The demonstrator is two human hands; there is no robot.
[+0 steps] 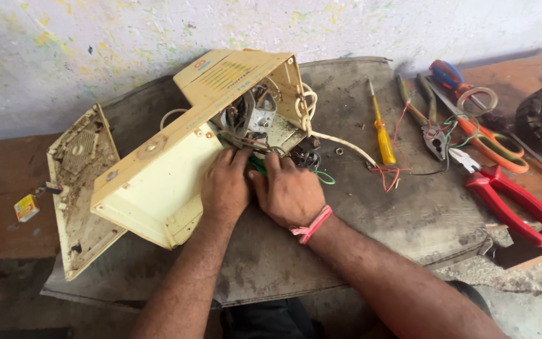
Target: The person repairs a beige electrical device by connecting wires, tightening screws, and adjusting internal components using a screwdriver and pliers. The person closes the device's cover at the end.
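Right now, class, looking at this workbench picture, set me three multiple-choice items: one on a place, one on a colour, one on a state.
1. Where does the yellow-handled screwdriver lie?
A. right of the hands, on the grey mat
B. inside the casing
C. on the floor

2. What colour are the handles of the large pliers at the right?
A. blue
B. red
C. black

3. In what state is the cream plastic appliance casing?
A. sealed shut
B. wrapped in cloth
C. opened, with its inner wiring showing

Answers: 1 A, it rests on the mat beside loose red wires. 2 B, both handles are red. 3 C, the left hand and right hand work at exposed parts, and the detached panel lies to the left.
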